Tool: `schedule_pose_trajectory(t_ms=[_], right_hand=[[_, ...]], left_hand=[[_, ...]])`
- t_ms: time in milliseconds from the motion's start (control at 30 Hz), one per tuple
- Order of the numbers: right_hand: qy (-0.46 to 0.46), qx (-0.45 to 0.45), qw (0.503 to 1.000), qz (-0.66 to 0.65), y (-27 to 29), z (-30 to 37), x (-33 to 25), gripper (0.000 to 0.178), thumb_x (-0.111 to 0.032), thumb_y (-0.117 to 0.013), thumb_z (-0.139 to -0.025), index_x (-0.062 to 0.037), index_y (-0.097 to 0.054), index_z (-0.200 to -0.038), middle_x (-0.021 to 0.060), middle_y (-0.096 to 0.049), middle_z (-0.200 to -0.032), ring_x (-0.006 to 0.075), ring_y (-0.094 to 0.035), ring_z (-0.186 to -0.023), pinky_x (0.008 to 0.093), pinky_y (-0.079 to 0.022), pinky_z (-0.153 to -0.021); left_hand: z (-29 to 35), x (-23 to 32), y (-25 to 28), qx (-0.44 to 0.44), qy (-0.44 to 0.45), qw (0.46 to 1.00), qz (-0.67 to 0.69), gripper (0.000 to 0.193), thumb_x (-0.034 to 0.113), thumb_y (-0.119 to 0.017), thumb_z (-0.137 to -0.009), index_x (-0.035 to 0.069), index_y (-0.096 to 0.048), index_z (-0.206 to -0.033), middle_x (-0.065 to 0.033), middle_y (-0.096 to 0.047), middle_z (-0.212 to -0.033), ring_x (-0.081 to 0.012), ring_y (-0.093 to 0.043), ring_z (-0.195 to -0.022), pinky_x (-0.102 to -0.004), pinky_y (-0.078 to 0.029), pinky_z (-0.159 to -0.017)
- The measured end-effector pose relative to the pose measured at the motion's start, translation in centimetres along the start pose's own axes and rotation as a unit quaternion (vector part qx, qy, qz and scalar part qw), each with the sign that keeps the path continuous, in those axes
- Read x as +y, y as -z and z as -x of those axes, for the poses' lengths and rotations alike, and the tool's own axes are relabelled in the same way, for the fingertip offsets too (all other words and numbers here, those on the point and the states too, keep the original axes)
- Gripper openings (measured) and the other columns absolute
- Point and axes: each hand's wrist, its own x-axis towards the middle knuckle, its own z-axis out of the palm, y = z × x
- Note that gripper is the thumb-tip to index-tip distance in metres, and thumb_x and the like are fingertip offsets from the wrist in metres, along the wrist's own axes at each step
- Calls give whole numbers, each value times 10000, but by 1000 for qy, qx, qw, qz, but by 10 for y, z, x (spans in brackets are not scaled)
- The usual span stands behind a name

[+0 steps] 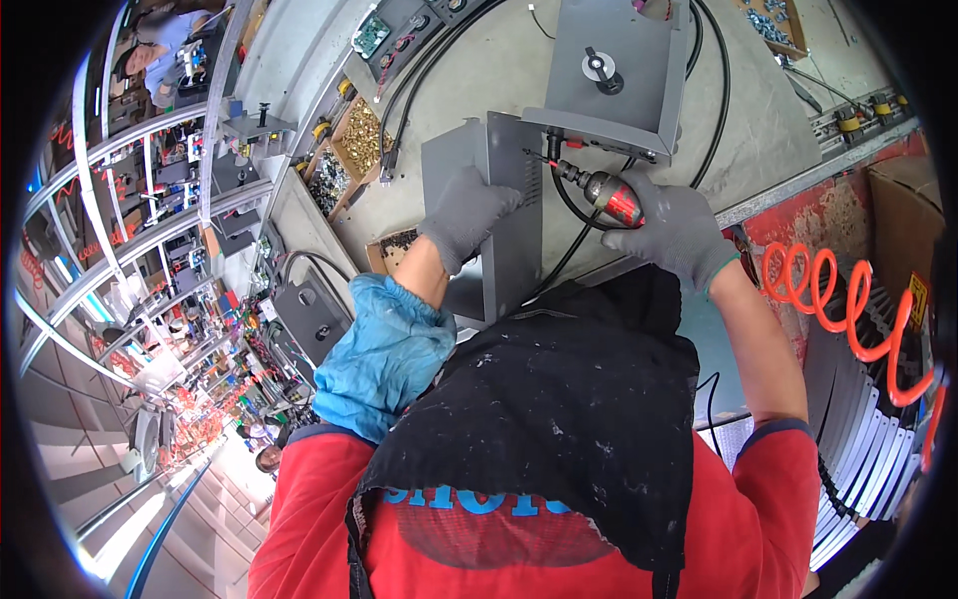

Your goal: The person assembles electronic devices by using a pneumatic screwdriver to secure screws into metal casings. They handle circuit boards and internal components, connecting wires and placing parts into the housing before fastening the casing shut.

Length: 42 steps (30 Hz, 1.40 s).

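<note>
My left hand (469,215), in a grey glove, is closed on a bent grey sheet-metal cover (515,215) with a row of vent slots. My right hand (677,228), gloved too, wraps round a red and dark power screwdriver (617,199). The driver lies nearly level, its tip pointing left toward the cover's slotted face. Whether the tip touches the cover or a screw I cannot tell. Just beyond the driver stands a grey metal housing (659,100) with a black rotary knob (601,68). A black cable passes below the driver.
Small brass-coloured parts fill a tray (361,138) at the left, beside silver ones (327,180). A bin of screws (773,22) sits at the far right. An orange coiled air hose (848,299) hangs at the right, near a cardboard box (906,205). Another person (165,55) is at upper left.
</note>
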Motion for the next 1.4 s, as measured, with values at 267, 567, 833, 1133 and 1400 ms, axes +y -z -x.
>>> schedule_pose_trajectory(t_ms=[267, 567, 833, 1133, 1400], right_hand=[[22, 23, 999, 33, 0, -11, 7, 658, -469, -650, -698, -64, -491, -1192, 180, -635, -910, 340, -621, -862, 422, -479, -758], [48, 20, 993, 110, 11, -10, 13, 698, -419, -697, -671, -91, -466, -1244, 180, -627, -937, 334, -632, -796, 422, -487, -710], [102, 127, 965, 204, -6, 3, 29, 601, -394, -701, -711, -75, -505, -1181, 125, -633, -850, 269, -637, -743, 380, -470, -658], [123, 222, 930, 268, -23, -4, 34, 529, -345, -704, -701, -113, -525, -1143, 66, -587, -756, 220, -612, -670, 359, -453, -604], [130, 220, 923, 289, -16, -5, 34, 479, -315, -699, -709, -125, -530, -1115, 66, -586, -753, 221, -608, -641, 356, -459, -608]], left_hand=[[2, 5, -1, -9, 10, 1000, -25, 322, 164, -608, -709, -110, -639, -876, -164, -649, -720, -218, -638, -621, -322, -496, -556], [1, -4, -13, 32, -18, 996, -79, 302, 175, -626, -706, -111, -632, -804, -163, -629, -660, -232, -634, -589, -331, -488, -539], [5, -1, -20, 17, -16, 990, -136, 283, 172, -618, -708, -110, -625, -734, -156, -600, -570, -254, -625, -538, -360, -487, -531], [15, 25, -23, 25, 34, 983, -179, 298, 190, -633, -707, -103, -629, -763, -171, -609, -599, -253, -628, -563, -363, -488, -547], [13, 19, -23, 24, 11, 983, -182, 332, 225, -658, -709, -93, -638, -804, -167, -623, -654, -235, -619, -601, -356, -481, -570]])
